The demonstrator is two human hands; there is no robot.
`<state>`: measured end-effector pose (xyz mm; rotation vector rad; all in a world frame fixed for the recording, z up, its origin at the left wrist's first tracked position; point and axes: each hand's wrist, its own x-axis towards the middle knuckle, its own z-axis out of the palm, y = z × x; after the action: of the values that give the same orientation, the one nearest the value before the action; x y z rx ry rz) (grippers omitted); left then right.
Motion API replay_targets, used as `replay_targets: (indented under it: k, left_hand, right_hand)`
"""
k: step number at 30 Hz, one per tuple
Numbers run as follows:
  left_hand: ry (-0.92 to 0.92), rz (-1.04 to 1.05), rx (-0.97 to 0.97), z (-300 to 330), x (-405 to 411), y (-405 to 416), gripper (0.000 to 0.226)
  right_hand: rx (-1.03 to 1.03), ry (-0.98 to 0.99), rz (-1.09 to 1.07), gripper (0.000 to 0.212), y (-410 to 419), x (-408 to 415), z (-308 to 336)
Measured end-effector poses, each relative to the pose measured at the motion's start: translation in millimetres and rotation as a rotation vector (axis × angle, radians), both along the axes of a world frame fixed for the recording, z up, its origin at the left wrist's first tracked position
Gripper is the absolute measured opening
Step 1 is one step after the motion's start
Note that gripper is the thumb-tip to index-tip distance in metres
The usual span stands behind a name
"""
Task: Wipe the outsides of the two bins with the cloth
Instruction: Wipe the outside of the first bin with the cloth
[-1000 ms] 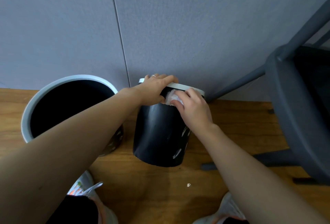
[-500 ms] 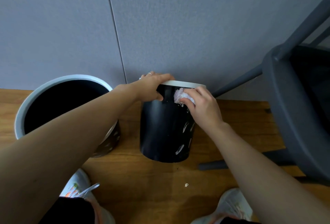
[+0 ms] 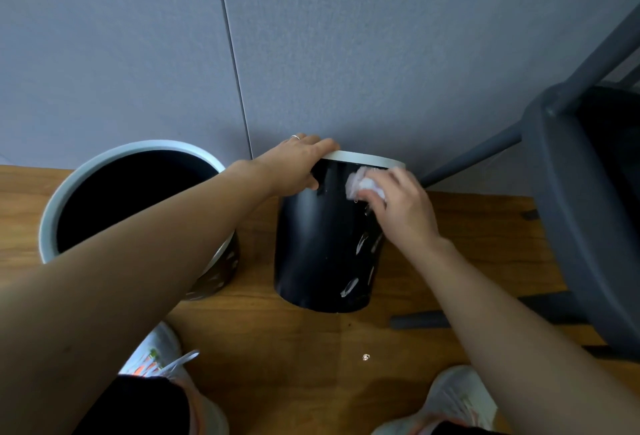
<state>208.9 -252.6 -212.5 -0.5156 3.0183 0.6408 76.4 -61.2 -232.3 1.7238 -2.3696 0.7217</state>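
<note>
**A:** What's nearest in my feed?

**B:** Two light sneakers on the wood floor (image 3: 277, 348): left sneaker (image 3: 156, 362) at 7 o'clock, right sneaker (image 3: 450, 400) at 5. A small pale speck (image 3: 366, 357) lies on the floor between them, nearer the right one.

**A:** Bins?

**B:** I see the right bin (image 3: 322, 244) dead centre, black wall with white streaks, pale rim, tipped away so the rim sits at the grey wall panel (image 3: 381, 53). The left bin (image 3: 138, 199) is at 9 o'clock, upright, pale rim, dark inside, patterned wall partly hidden behind the left forearm. The bins are near each other, not touching.

**A:** Hands?

**B:** Left hand (image 3: 294, 164) grips the right bin's rim at its 10 o'clock, fingers over the top, thumb down on the outer wall; there's a ring (image 3: 295, 137) on one finger. Right hand (image 3: 401, 202) has fingers curled round a bunched white cloth (image 3: 363, 186), pressing it on the bin's outer wall just under the rim, at the bin's 1 o'clock.

**A:** Further out?

**B:** A dark grey chair (image 3: 571, 209) at 3 o'clock, one leg running toward the wall behind the right bin. The panel has a vertical seam at 11.
</note>
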Motion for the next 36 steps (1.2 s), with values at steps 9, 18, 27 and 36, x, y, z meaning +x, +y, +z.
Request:
replay_targets:
  k: [9,18,27,36]
  left_hand:
    - [0.010,-0.015,-0.007,0,-5,5,0.059]
    - [-0.032,-0.016,-0.087,-1,-6,14,0.084]
    - [-0.067,-0.014,-0.081,-4,-5,2,0.090]
    - [-0.056,-0.020,-0.115,-6,-3,0,0.091]
  right_hand:
    - [0.152,0.005,0.189,0.021,31,32,-24]
    - [0.034,0.026,0.042,0.022,14,8,-10]
    - [0.169,-0.047,0.063,0.027,20,9,-20]
    - [0.110,-0.036,-0.012,0.025,16,9,-20]
